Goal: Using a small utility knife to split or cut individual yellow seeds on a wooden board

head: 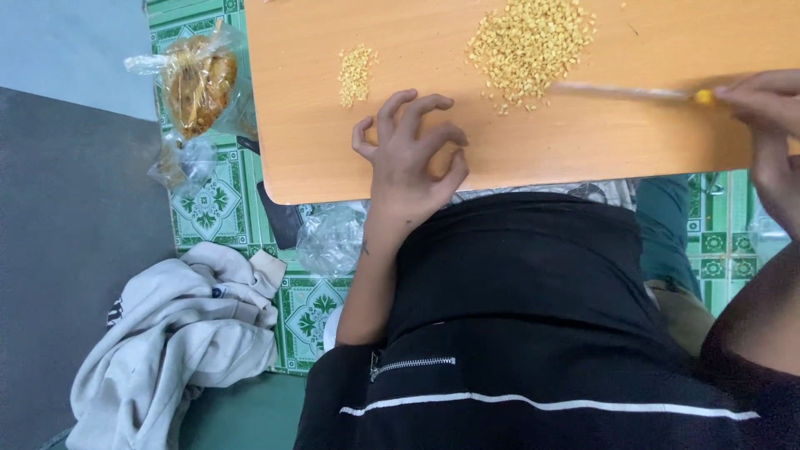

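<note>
left hand: my left hand (410,158) rests on the near edge of the wooden table (583,150), wrist at the edge. Fingers (433,104) curled and spread, tips on the wood. Holding nothing.
right hand: my right hand (771,125) is at the right edge of view, pinched shut on the yellow end of a thin stick (633,92).
stick: lies roughly level over the table, pale shaft blurred. Its free end points left and reaches the lower right edge of the big grain pile (529,46).
big pile: yellow grains, loose heap, upper middle of the table, a few strays around the rim. Well apart from my left hand.
small pile: small grain pile (356,73), same yellow grains, left of the big one, bare wood between them. Just beyond my left fingertips, not touching.
table: orange-brown top, rounded near corner at left.
floor: green patterned mat (208,208) under the table.
left of table: clear plastic bag (198,79) with orange-brown contents, more crumpled clear plastic (329,237) near the table corner.
lower left: pale grey garment (175,333) bunched on the floor.
me: black clothing (517,317) with a zip and a white stripe, fills the bottom centre.
</note>
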